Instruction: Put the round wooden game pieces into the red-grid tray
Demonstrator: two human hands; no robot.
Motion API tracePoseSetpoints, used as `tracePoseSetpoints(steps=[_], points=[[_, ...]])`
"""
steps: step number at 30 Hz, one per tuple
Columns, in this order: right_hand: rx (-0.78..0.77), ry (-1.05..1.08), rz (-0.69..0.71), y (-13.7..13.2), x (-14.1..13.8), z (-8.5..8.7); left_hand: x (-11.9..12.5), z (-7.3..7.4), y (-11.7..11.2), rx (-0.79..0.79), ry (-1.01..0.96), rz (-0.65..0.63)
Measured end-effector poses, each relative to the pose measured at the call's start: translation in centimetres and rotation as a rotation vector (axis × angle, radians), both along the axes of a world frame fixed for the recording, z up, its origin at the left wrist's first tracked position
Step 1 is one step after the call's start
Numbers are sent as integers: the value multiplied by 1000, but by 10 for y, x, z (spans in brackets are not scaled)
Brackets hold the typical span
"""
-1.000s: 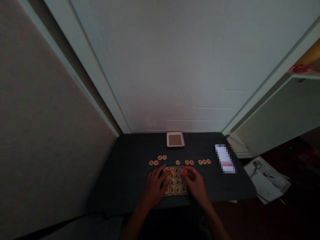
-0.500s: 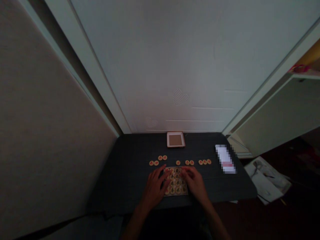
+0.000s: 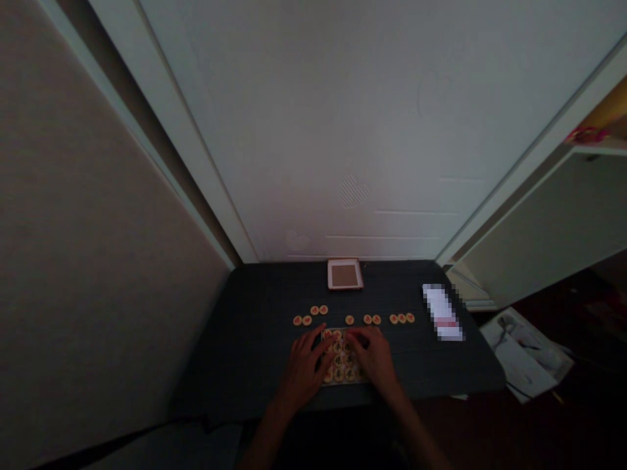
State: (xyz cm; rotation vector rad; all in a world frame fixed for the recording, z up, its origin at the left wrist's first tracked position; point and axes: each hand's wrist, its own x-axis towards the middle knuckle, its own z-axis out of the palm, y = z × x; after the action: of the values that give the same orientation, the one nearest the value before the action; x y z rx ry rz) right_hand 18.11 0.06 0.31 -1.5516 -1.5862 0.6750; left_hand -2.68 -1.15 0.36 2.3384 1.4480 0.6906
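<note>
A shallow tray (image 3: 343, 382) at the table's front edge holds rows of round Chinese chess pieces (image 3: 339, 360) with dark and red characters. My left hand (image 3: 304, 365) lies along the tray's left side, fingers apart, with fingertips over the left pieces. Over the tray's upper right, my right hand (image 3: 375, 356) has its thumb and fingers curled together at the top row. Its fingertips hide the spot beneath, so anything between them cannot be made out. Behind the tray are loose red-marked pieces: a pair (image 3: 319, 310), another pair (image 3: 302, 320), a single piece (image 3: 349, 320) and more to the right.
A box lid (image 3: 345, 259) with a brown inside lies at the back of the dark table (image 3: 255, 339). A blurred-out phone-like object (image 3: 442, 312) is at the right. The white door (image 3: 304, 130) rises behind. Papers (image 3: 529, 352) lie beyond the right edge.
My right hand has shifted left across the tray, now covering part of the top row that showed before. My left hand and the loose pieces have stayed put.
</note>
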Motion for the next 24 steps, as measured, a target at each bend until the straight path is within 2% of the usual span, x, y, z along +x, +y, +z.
tracePoseSetpoints(steps=[5, 15, 24], points=[[27, -63, 3, 1, -3, -1, -1, 1, 0, -13, 7, -6], [176, -135, -20, -3, -5, -1, 0, 0, 0, -2, 4, 2], [242, -279, 94, -16, 3, 1, 0, 1, 0, 1, -2, -13]])
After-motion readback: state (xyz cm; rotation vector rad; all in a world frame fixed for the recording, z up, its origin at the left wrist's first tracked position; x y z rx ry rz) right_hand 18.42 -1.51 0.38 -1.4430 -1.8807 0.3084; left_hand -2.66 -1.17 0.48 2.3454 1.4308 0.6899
